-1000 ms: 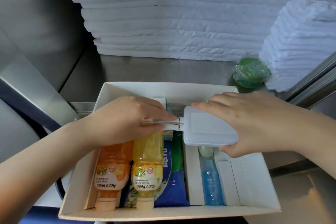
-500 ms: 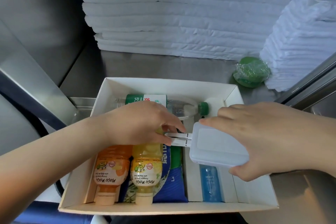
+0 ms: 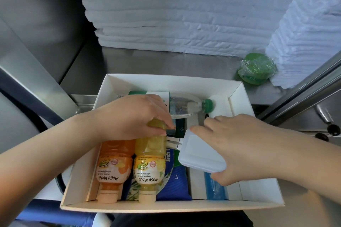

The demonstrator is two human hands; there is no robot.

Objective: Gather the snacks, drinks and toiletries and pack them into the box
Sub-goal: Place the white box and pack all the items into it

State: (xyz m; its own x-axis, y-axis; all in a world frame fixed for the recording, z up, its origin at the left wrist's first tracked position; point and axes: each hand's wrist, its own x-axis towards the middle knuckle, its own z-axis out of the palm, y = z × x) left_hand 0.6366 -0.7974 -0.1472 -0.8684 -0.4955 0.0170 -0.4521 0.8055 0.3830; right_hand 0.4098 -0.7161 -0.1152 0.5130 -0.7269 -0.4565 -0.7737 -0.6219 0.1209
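My right hand (image 3: 239, 145) clamps the white plastic case (image 3: 199, 156) by its long edges over the box (image 3: 166, 206); likely rigid, light, slick. My left hand (image 3: 129, 116) grips the pineapple juice bottle (image 3: 149, 167).

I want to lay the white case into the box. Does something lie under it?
Yes: the blue bottle lies in the slot below the white case, which the right hand holds above the box.

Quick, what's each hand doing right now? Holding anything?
Left hand: closed round the end of the yellow juice bottle.
Right hand: gripping the white plastic case over the box.
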